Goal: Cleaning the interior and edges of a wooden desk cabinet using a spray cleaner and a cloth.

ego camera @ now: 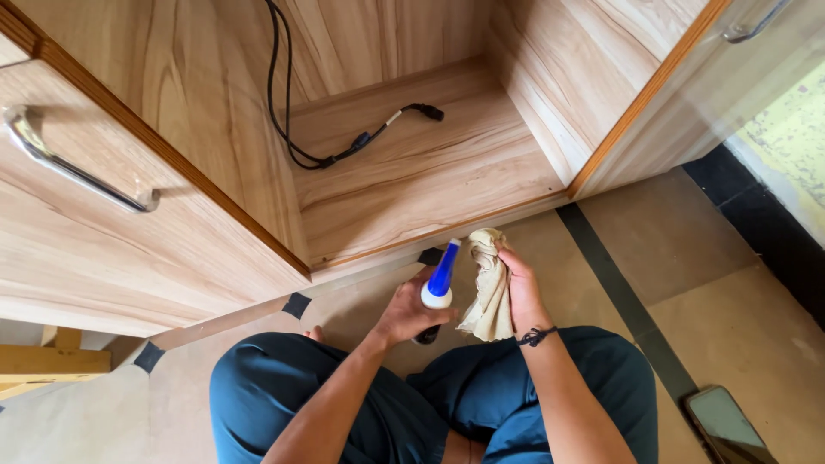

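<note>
My left hand (404, 311) is wrapped around a spray bottle with a white neck and blue trigger head (438, 282), nozzle pointing up and forward toward the open wooden cabinet. My right hand (516, 279) is clenched on a crumpled beige cloth (490, 288), which hangs down just beside the bottle, nearly touching it. Both sit low in front of my knees in dark teal trousers (284, 387), just short of the cabinet's front edge.

Risks, as I judge them: a black power cable with a plug end (361, 137) lies loose on the light wood cabinet floor (430, 180), trailing up the back panel. Spray landing on that plug could wet the contacts, and a wiping cloth could snag the cable and drag it. The cloth hangs so close to the nozzle that it could catch the mist. The bottle's lower body is hidden by my fingers, so I can't tell how full it is.

Around: open cabinet door with a metal bar handle (77, 172) at left, crowding that side; another door with a handle (756, 26) at right. A dark phone (726, 425) lies on the tan floor (739, 318) near my right knee, within reach of drips or a stray elbow. Black tape patches (296, 304) mark the plinth.
</note>
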